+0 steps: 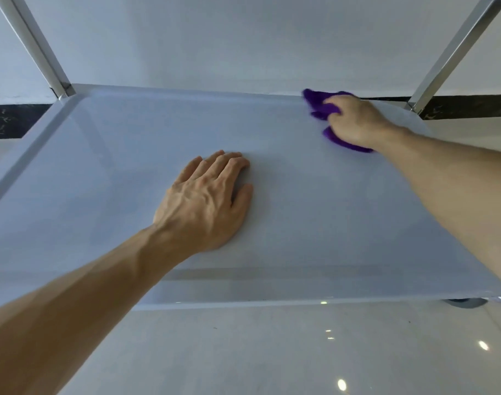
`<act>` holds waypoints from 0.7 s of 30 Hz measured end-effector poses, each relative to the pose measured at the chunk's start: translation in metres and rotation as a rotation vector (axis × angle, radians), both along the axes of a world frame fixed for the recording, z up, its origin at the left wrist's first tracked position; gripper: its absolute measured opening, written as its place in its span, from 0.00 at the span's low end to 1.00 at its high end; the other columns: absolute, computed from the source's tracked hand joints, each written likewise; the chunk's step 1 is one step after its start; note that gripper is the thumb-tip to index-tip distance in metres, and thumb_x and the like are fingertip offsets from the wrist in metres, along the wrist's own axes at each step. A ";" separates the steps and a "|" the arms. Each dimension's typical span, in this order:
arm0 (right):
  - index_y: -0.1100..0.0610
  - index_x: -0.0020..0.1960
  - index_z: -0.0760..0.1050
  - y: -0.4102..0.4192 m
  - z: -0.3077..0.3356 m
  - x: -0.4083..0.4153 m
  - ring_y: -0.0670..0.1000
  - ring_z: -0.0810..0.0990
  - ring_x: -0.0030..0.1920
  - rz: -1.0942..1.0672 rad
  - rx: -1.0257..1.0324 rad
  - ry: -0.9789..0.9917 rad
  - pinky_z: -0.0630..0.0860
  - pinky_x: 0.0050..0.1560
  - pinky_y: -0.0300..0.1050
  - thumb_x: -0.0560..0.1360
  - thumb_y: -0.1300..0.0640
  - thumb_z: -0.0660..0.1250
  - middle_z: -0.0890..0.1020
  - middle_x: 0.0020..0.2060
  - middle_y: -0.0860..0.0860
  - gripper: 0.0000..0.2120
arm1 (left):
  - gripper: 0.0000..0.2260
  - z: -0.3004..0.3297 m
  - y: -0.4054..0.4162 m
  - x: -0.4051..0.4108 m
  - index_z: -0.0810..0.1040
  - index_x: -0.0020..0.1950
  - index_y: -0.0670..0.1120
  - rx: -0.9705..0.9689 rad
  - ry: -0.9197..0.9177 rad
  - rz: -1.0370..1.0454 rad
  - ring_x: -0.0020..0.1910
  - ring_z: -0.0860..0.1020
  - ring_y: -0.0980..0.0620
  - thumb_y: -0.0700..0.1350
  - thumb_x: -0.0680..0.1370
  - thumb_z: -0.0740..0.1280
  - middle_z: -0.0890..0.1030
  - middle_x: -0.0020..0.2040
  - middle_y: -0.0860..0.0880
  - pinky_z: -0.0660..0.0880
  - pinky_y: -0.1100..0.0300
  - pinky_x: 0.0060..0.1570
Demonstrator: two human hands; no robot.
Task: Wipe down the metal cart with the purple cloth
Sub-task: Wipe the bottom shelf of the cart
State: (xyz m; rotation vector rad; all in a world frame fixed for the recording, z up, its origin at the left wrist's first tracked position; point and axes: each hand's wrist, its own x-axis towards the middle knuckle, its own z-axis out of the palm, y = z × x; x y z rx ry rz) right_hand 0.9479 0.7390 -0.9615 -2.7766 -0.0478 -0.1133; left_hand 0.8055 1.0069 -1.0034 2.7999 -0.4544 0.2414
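My right hand (354,121) bunches purple cloth (322,105) at far right corner of cart shelf (106,143), fingers curled round it, grip full. Cloth looks soft, light, fluffy; likely crumples easily, best held as wad under palm and pressed flat. My left hand (206,201) lies flat, fingers straight, near shelf middle, holding nothing, probably bracing cart. Shelf smooth, shiny metal with raised rim; cloth should glide. Upright posts (454,52) rise from shelf's far corners. Glossy tiled floor (272,352) below shelf's near edge, pale wall (215,38) beyond far edge.

On the cart shelf (101,155), the left hand (206,201) lies flat mid-shelf, the right hand (354,121) on the cloth (317,99) at its far right corner.
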 end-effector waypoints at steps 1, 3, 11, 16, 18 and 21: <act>0.54 0.68 0.74 -0.019 -0.003 -0.004 0.52 0.73 0.65 -0.078 -0.010 -0.006 0.66 0.56 0.38 0.79 0.60 0.57 0.75 0.68 0.54 0.19 | 0.20 0.000 0.000 0.000 0.64 0.72 0.53 0.002 -0.001 0.003 0.77 0.56 0.56 0.56 0.82 0.50 0.65 0.75 0.57 0.49 0.56 0.77; 0.53 0.71 0.71 -0.049 -0.007 -0.012 0.60 0.72 0.67 -0.210 -0.033 -0.004 0.68 0.61 0.46 0.80 0.57 0.55 0.74 0.68 0.57 0.20 | 0.20 -0.001 0.000 0.001 0.64 0.72 0.53 -0.001 -0.005 0.010 0.77 0.56 0.55 0.55 0.82 0.50 0.65 0.75 0.57 0.49 0.55 0.77; 0.54 0.74 0.68 -0.023 -0.014 -0.043 0.54 0.61 0.77 -0.055 -0.049 -0.011 0.55 0.75 0.45 0.81 0.59 0.55 0.66 0.76 0.51 0.22 | 0.16 0.006 0.000 0.001 0.69 0.67 0.51 0.015 -0.046 0.010 0.70 0.67 0.50 0.52 0.81 0.56 0.71 0.69 0.53 0.58 0.55 0.70; 0.54 0.77 0.64 0.026 -0.017 -0.055 0.53 0.56 0.79 0.125 -0.114 -0.007 0.52 0.77 0.48 0.81 0.60 0.54 0.62 0.78 0.51 0.23 | 0.18 0.026 -0.008 0.012 0.70 0.68 0.48 -0.033 0.077 0.089 0.65 0.69 0.43 0.48 0.78 0.62 0.71 0.67 0.46 0.63 0.49 0.63; 0.54 0.77 0.63 0.044 -0.018 -0.063 0.53 0.56 0.79 0.163 -0.118 -0.012 0.53 0.77 0.51 0.81 0.60 0.55 0.62 0.78 0.51 0.24 | 0.19 0.032 -0.008 0.007 0.70 0.69 0.48 -0.067 0.070 0.082 0.65 0.69 0.43 0.48 0.78 0.62 0.71 0.67 0.45 0.65 0.49 0.62; 0.54 0.77 0.63 0.057 -0.018 -0.074 0.53 0.55 0.79 0.214 -0.083 -0.010 0.52 0.77 0.51 0.81 0.60 0.55 0.62 0.78 0.51 0.24 | 0.18 0.031 -0.006 -0.002 0.70 0.69 0.47 -0.059 0.045 0.020 0.62 0.71 0.44 0.47 0.79 0.63 0.72 0.66 0.46 0.66 0.51 0.60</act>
